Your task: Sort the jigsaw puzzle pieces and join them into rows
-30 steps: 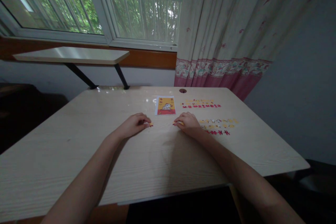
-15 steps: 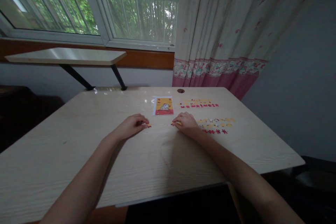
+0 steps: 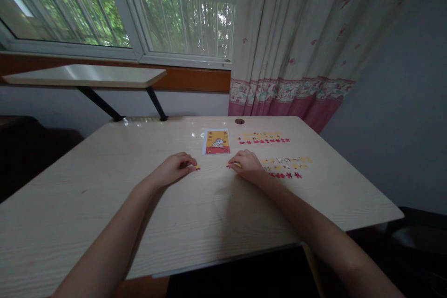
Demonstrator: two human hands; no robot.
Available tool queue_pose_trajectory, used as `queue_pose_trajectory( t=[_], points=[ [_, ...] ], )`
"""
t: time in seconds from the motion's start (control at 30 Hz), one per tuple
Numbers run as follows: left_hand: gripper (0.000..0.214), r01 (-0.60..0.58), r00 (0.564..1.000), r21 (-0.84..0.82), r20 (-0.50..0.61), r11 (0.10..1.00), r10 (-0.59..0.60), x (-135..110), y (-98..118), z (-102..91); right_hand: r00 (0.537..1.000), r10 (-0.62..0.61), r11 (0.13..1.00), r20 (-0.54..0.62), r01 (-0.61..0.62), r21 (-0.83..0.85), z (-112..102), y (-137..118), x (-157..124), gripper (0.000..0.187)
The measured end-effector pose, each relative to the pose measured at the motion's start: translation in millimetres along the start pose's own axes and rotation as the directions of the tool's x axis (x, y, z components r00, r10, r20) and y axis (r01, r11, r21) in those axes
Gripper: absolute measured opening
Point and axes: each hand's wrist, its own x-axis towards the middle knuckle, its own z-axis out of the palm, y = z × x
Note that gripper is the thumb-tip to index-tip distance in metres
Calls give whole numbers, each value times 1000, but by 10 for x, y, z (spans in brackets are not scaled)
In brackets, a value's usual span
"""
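My left hand (image 3: 178,166) rests on the table with thumb and fingers pinched on a small yellow and red jigsaw puzzle piece (image 3: 198,167). Across a short gap, my right hand (image 3: 246,162) pinches another yellow and red puzzle piece (image 3: 228,165). Just beyond both hands lies a picture card (image 3: 216,141), showing a white animal on a yellow and red ground. Right of it are rows of loose puzzle pieces (image 3: 265,140), yellow behind and red in front. More rows of pieces (image 3: 288,166) lie beside my right wrist, which partly hides them.
The pale wooden table (image 3: 104,172) has a round cable hole (image 3: 239,121) near its back edge. A raised shelf (image 3: 87,75) on black supports stands at the back left. A patterned curtain (image 3: 286,56) hangs behind the table, beside a barred window (image 3: 185,9).
The view has shifted very slightly. Both hands keep their places and their pinch on the puzzle pieces.
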Motion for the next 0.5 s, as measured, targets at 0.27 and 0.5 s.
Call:
queue_pose_trajectory(
  t=[0.27,0.5],
  points=[
    [28,17,1000,-16,-11,1000,-17,-6,42,-7,1000,-7,1000,2,7,-5,-19,4,-1,21],
    [28,44,998,103,-47,994,-40,-9,50,-38,1000,-6,1000,-21,7,20,-34,-24,-5,23]
  ],
)
